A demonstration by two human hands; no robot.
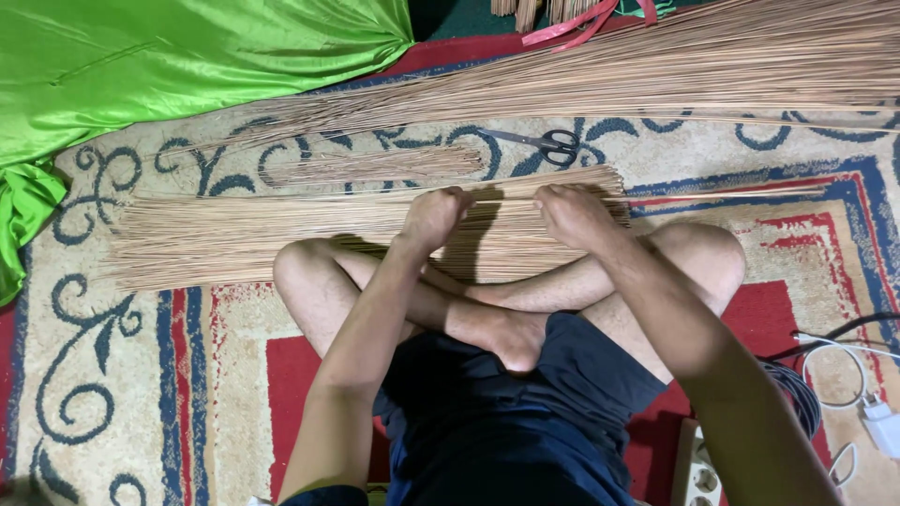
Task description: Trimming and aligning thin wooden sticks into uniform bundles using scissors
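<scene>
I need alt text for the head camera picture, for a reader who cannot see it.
Seen from above, a person sitting cross-legged on a patterned carpet presses the left hand and right hand onto a flat bundle of thin tan sticks. Black scissors, a longer stick pile and green cloth lie beyond.

Dry matt palm-rib sticks (pixel 281 234); glossy green cloth (pixel 169 66); woven carpet (pixel 112 394).

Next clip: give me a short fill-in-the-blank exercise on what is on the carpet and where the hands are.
1. Both the left hand and the right hand rest on a flat bundle of thin ____.
2. The scissors have ____ handles.
3. The cloth at top left is ____.
4. The charger at the right edge is ____.

Missing words: sticks; black; green; white
</scene>
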